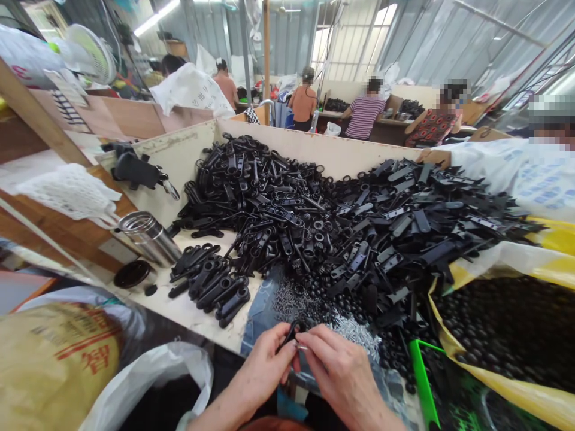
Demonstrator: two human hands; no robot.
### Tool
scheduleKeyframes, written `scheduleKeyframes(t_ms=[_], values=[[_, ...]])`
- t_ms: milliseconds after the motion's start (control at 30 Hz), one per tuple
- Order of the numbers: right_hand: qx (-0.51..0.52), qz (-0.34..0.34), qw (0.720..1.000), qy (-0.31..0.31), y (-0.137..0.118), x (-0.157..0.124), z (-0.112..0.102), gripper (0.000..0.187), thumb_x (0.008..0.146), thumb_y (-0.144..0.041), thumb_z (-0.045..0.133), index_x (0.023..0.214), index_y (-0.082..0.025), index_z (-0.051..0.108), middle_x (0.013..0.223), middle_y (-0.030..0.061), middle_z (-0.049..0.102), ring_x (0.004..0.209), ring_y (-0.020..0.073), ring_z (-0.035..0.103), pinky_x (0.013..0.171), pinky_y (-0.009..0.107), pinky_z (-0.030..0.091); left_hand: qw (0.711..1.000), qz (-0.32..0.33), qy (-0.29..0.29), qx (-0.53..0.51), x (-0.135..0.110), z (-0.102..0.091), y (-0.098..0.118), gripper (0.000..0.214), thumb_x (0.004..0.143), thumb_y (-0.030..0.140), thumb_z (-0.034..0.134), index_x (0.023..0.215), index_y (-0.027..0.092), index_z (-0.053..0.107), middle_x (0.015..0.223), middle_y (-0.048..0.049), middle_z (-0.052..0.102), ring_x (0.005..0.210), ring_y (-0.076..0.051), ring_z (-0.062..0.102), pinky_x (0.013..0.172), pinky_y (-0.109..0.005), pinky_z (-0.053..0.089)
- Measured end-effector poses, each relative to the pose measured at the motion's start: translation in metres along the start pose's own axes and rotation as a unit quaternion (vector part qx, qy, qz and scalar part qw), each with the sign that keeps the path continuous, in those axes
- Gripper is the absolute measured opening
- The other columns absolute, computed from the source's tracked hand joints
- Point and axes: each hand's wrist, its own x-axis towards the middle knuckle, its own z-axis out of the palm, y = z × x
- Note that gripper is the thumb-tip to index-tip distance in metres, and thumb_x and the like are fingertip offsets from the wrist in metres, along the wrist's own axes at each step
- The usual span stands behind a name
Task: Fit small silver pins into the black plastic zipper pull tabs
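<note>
At the bottom centre of the frame, a worker's left hand (pixel 265 365) and right hand (pixel 341 374) meet over a workbench, fingers curled and pressed close, thumbs and fingertips pinching a small black plastic part (pixel 291 336). The fingers hide most of it, so its shape cannot be made out; the visible end slants up and to the right, its long axis tilted toward the upper right of the frame. A tiny silver metal piece (pixel 302 346) glints at the right fingertips, too small to identify. Just beyond lies a scatter of silver metal pins (pixel 354 335), below a heap of black plastic fittings (pixel 341 233) banked against a white board wall (pixel 305 143). At lower right, a yellow-lined sack holds black beads (pixel 507 323). A co-worker's white sleeve (pixel 516 173) intrudes at right, cut off by the frame.
</note>
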Motion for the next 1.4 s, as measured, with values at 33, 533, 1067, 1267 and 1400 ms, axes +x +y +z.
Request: scheduleKeyframes(t_ms=[33, 533, 1067, 1267, 1400], values=[[-0.005, -0.001, 1.000, -0.016, 0.000, 0.000, -0.001, 0.032, 0.106, -0.021, 0.039, 0.107, -0.024, 0.071, 0.089, 0.0035, 0.071, 0.074, 0.0169, 0.072, 0.065, 0.024, 0.050, 1.000, -0.003, 0.003, -0.005, 0.001, 0.000, -0.001, 0.043, 0.087, 0.059, 0.062, 0.089, 0.017, 0.056, 0.062, 0.0066, 0.053, 0.047, -0.006, 0.036, 0.047, -0.022, 0.024], [0.046, 0.073, 0.991, -0.098, 0.001, -0.020, 0.012, 0.035, 0.104, -0.016, 0.037, 0.126, -0.024, 0.063, 0.090, 0.0043, 0.075, 0.073, 0.0170, 0.073, 0.067, 0.022, 0.053, 0.999, -0.014, 0.030, -0.018, -0.002, -0.012, -0.024, 0.058, 0.088, 0.066, 0.058, 0.111, 0.013, 0.057, 0.064, 0.0055, 0.054, 0.049, -0.007, 0.034, 0.048, -0.022, 0.023], [0.021, 0.146, 0.960, -0.240, -0.011, -0.009, 0.017, 0.039, 0.095, -0.004, 0.039, 0.120, -0.020, 0.064, 0.097, 0.0066, 0.079, 0.083, 0.0216, 0.077, 0.068, 0.025, 0.049, 0.998, -0.020, 0.060, -0.003, -0.002, -0.012, -0.047, 0.045, 0.091, 0.061, 0.057, 0.098, 0.017, 0.064, 0.064, 0.0044, 0.053, 0.053, -0.010, 0.038, 0.049, -0.022, 0.028], [-0.067, 0.160, 0.936, -0.307, -0.016, -0.002, 0.024, 0.047, 0.090, 0.000, 0.049, 0.129, -0.022, 0.061, 0.103, 0.0055, 0.079, 0.087, 0.0239, 0.079, 0.067, 0.026, 0.050, 0.993, -0.042, 0.098, -0.054, -0.001, -0.008, -0.060, 0.052, 0.085, 0.066, 0.063, 0.099, 0.017, 0.063, 0.066, 0.0034, 0.053, 0.061, -0.012, 0.045, 0.053, -0.020, 0.033], [-0.119, 0.160, 0.921, -0.335, -0.021, 0.002, 0.027, 0.054, 0.086, 0.005, 0.050, 0.131, -0.023, 0.061, 0.102, 0.0050, 0.079, 0.084, 0.0232, 0.079, 0.064, 0.025, 0.048, 0.992, -0.060, 0.096, -0.060, -0.001, -0.007, -0.056, 0.051, 0.083, 0.068, 0.063, 0.095, 0.019, 0.060, 0.063, 0.0059, 0.049, 0.052, -0.009, 0.036, 0.046, -0.020, 0.025]])
